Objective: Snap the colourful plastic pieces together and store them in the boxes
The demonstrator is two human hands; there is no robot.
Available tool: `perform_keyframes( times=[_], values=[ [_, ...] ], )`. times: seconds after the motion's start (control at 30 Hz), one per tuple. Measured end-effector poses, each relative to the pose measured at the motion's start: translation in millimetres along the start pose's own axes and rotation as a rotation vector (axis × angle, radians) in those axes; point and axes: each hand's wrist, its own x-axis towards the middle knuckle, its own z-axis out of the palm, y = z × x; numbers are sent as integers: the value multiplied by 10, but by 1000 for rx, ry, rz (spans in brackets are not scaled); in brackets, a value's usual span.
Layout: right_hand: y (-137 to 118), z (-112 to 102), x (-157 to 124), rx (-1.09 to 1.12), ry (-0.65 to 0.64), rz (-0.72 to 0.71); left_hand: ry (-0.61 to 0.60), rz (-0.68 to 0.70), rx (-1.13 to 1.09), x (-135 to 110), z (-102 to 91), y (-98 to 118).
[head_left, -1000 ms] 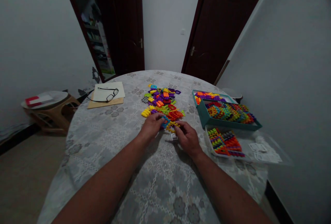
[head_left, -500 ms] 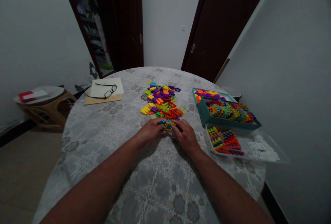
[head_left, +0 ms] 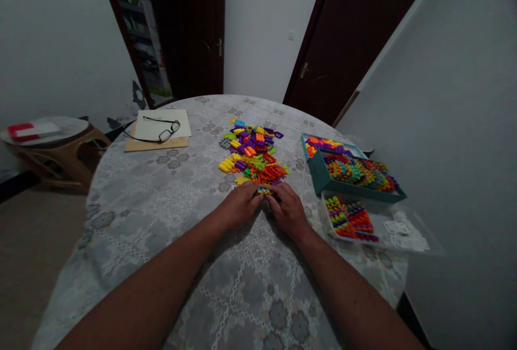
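Note:
Between my two hands is a small blue-and-yellow piece of interlocking plastic blocks (head_left: 264,191), seen nearly edge-on. My left hand (head_left: 240,203) is closed on its left end, and my right hand (head_left: 288,209) pinches the right end with thumb and fingers. Fingers cover much of the piece. Just beyond my hands lies a loose heap of coloured plastic blocks (head_left: 251,151) in yellow, purple, orange, red and green, spread over the patterned tablecloth (head_left: 194,199).
To the right stand a teal box (head_left: 321,175) of joined block panels, its lid (head_left: 357,149) holding more pieces, and a clear plastic tray (head_left: 382,215) with block panels and white parts. At the left, black glasses (head_left: 165,135) lie on papers (head_left: 183,122). A stool (head_left: 56,151) stands beyond.
The blue-and-yellow piece has been tilted, so its broad face now shows less. Both hands still hold it, drawn slightly closer around it. The whole view has shifted a little.

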Motion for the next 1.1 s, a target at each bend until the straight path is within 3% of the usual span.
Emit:
perform_keyframes(
  times=[0.23,0.57,0.73,0.87,1.0,1.1],
  values=[
    [-32,-38,-3,-37,-12,14,107,22,154,-2,-51,-96],
    [-29,-80,-20,89,19,89,15,-25,-2,35,-115,-45],
    [179,-142,27,-152,157,59,-13,-61,-35,22,-140,-70],
    [386,-62,-1,-345,86,89,-17,-16,-41,14,-114,-92],
    [445,-37,-9,-385,77,144,7,45,13,21,-84,-140],
    [367,-120,20,-312,133,98,-46,34,143,32,-85,-160]
  ],
)
